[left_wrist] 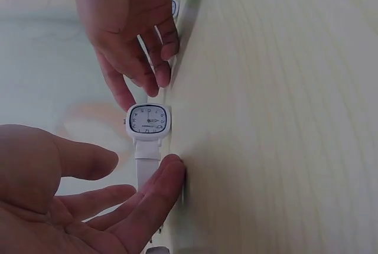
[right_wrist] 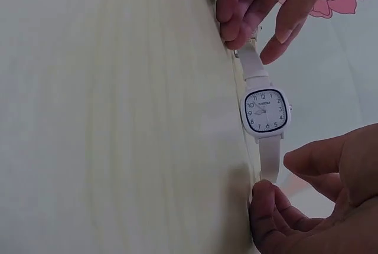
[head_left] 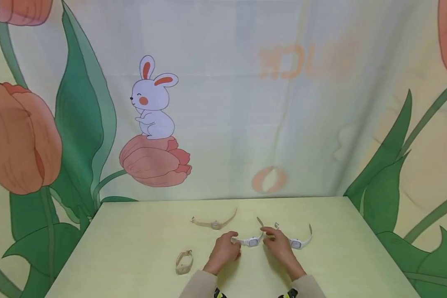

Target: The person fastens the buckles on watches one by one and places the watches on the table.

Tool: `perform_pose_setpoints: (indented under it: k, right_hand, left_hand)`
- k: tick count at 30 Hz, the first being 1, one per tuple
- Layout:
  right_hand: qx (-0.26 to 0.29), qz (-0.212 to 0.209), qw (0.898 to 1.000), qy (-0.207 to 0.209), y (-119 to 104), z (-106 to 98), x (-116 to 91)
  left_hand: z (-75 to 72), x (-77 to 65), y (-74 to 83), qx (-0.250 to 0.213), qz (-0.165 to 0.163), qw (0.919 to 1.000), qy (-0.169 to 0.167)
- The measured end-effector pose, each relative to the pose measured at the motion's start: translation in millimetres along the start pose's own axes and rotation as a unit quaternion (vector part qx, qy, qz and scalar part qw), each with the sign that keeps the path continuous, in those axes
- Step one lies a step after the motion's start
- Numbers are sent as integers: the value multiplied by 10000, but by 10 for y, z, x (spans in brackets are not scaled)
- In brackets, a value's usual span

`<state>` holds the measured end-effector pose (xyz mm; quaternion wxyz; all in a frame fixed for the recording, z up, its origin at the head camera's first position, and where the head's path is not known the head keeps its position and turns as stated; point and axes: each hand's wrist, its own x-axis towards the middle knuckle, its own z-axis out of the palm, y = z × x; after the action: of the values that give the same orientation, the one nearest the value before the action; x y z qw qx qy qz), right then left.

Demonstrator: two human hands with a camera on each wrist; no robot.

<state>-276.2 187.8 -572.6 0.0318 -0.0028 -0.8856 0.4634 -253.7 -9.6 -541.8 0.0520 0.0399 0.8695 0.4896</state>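
Observation:
A white wristwatch [head_left: 253, 242] with a rounded-square dial lies unfastened, its strap spread sideways between the two hands. My left hand [head_left: 225, 250] is at its left strap end, fingers touching or just beside the strap, thumb held apart. At the other strap end is my right hand [head_left: 278, 246], a fingertip against the strap and the thumb away from it in the right wrist view. The dial [right_wrist: 266, 111] shows plainly there, and the left wrist view shows the same watch [left_wrist: 149, 119]. Fingers hide both strap ends. A second white watch [head_left: 296, 244] lies right of my right hand.
Behind my left hand, a beige watch [head_left: 216, 225] lies with its strap spread out. Another beige watch [head_left: 184, 268] stands with its strap looped, left of that hand. A printed curtain [head_left: 223, 124] hangs along the back edge of the pale table [head_left: 119, 244].

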Motion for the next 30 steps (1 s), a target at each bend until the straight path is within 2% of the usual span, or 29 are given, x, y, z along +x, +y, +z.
perform_pose_setpoints:
  k: [5,9,12,16,22,25,30]
  right_hand:
    - [-424,-271,9987,-68,7,9,29]
    - [-667,-312,9972,113,0,25,36]
    - [-821,-228,9961,246,-20,34,31]
    - [-880,62,9956,309,-70,22,-1]
    - [-893,318,9951,293,-140,-10,-40]
    - [-888,392,9947,331,-143,-19,-38]
    - [-725,523,9951,422,-111,-30,-35]
  left_hand:
    - [24,-2,-3,146,-128,9998,95]
    - [45,-2,-28,442,110,9987,237]
    - [60,0,-54,668,337,9963,415]
    - [63,-8,-62,814,410,9944,535]
    - [50,-53,-23,1027,465,9926,449]
    - [44,-79,-4,1028,650,9918,383]
    - [44,-89,-9,714,1047,9916,268]
